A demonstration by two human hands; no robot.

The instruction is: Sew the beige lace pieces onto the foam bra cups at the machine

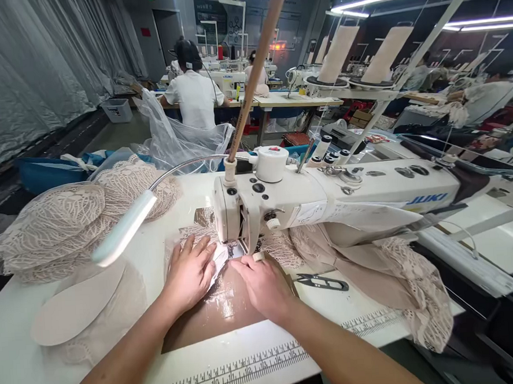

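My left hand [192, 274] lies palm down with its fingers spread on beige lace fabric [192, 233], left of the needle. A small white piece [219, 262] shows beside its thumb, close to the presser foot [230, 251]. My right hand [266, 287] is just right of the foot, fingers drawn together at the fabric's edge; some fingertips are hidden. Both hands work under the head of a white sewing machine [283, 199]. Below them is a brown, shiny taped surface [224, 310]. Black thread snips [323, 282] rest right of my right hand.
Stacked lace cups [59, 227] and a smooth beige pad [79, 307] lie on the left. A lamp [124, 229] on a bent neck overhangs them. More lace fabric [419, 286] drapes at right. A printed ruler [233, 373] runs along the front edge. A person [194, 97] sits ahead.
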